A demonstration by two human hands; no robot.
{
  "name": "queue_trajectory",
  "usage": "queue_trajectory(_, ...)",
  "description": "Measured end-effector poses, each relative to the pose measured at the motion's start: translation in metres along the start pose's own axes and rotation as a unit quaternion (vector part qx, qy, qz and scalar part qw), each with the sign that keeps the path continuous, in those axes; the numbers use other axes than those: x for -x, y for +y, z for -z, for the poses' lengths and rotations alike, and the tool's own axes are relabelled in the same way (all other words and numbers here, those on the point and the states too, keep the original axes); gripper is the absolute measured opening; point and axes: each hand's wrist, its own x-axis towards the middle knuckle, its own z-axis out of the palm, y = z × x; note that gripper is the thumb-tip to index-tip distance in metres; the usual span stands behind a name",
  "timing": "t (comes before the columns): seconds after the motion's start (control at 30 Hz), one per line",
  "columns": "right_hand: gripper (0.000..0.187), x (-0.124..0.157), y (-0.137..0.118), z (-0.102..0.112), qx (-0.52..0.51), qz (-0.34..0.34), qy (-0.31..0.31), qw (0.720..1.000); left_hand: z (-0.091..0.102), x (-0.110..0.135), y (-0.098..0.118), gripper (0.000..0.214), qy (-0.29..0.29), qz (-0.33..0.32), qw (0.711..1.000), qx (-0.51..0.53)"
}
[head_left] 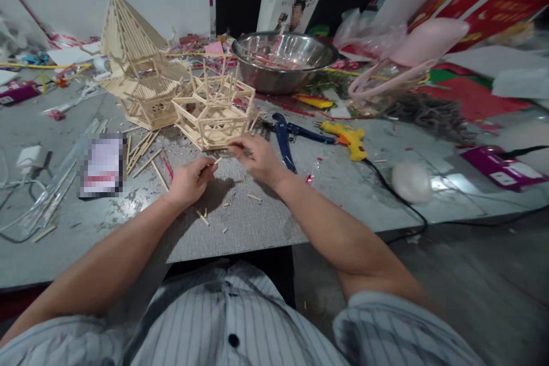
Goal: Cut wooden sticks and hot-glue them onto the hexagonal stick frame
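My left hand is closed in a pinch around a short wooden stick, whose pale end sticks out toward the right. Close by, my right hand has its fingers curled together at the lower front edge of a small open wooden stick frame; what lies between those fingertips is hidden. The frame is many-sided, with upright posts on top. Behind it to the left stands a wooden stick pavilion with a tall pointed roof. Loose sticks lie left of the frame, and cut bits are scattered below my hands.
Blue-handled cutters and a yellow glue gun with a black cord lie to the right. A steel bowl stands behind. At left are a phone-like object and a white charger. The table's front edge is near my body.
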Motion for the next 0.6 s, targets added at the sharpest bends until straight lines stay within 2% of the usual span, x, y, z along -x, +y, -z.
queue_trajectory(0.1, 0.035, 0.001, 0.012, 0.008, 0.005, -0.049, 0.089, 0.995, 0.004, -0.004, 0.012, 0.02, 0.022, -0.008, 0.999, -0.04)
queue_trajectory(0.17, 0.036, 0.003, 0.023, 0.01, 0.021, -0.081, 0.11, 0.99, 0.007, -0.012, 0.024, 0.021, 0.023, -0.03, 0.996, -0.078)
queue_trajectory(0.3, 0.039, 0.007, 0.034, 0.009, 0.046, -0.092, 0.115, 0.988, 0.005, -0.036, 0.048, 0.023, -0.032, -0.163, 0.974, -0.154)
queue_trajectory(0.37, 0.04, 0.009, 0.035, 0.009, 0.054, -0.088, 0.131, 0.986, -0.001, -0.044, 0.055, 0.025, -0.058, -0.206, 0.959, -0.187)
queue_trajectory(0.5, 0.039, 0.01, 0.031, 0.004, 0.065, -0.087, 0.147, 0.983, -0.018, -0.049, 0.054, 0.028, -0.129, -0.235, 0.939, -0.216)
queue_trajectory(0.6, 0.038, 0.007, 0.029, 0.006, 0.062, -0.098, 0.145, 0.983, -0.026, -0.046, 0.043, 0.026, -0.132, -0.248, 0.933, -0.225)
